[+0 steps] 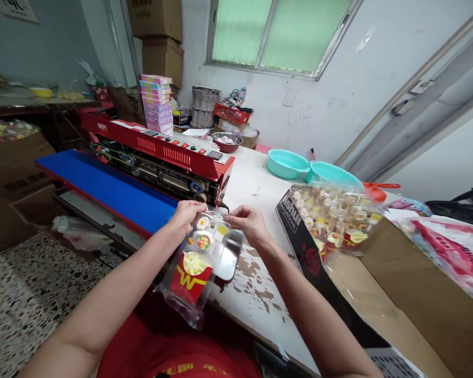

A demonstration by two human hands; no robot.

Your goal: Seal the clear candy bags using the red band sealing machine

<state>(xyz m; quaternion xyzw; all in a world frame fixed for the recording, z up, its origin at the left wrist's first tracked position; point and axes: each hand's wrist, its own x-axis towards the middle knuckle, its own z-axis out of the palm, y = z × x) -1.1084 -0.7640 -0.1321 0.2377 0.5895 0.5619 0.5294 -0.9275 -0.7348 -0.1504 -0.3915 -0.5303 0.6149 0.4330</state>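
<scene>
A clear plastic bag (181, 310) hangs between my hands, holding a transparent tray of toy food. Inside show a red fries carton (191, 283) with a yellow W, a small pizza (203, 242) and a fried egg (202, 223). My left hand (186, 216) pinches the bag's upper left edge. At the upper right corner, my right hand (249, 223) has thumb and finger closed on the film. A shiny metal tray (230, 254) lies beneath on the table. Just left of the bag is the blue belt (114, 184) of a red sealing machine (161, 147).
To the right, an open cardboard box (378, 283) holds several similar packed bags (335, 215). Turquoise basins (287, 163) stand behind it. Stacked pink and purple boxes (157, 105) and a bowl (227, 140) are beyond the machine.
</scene>
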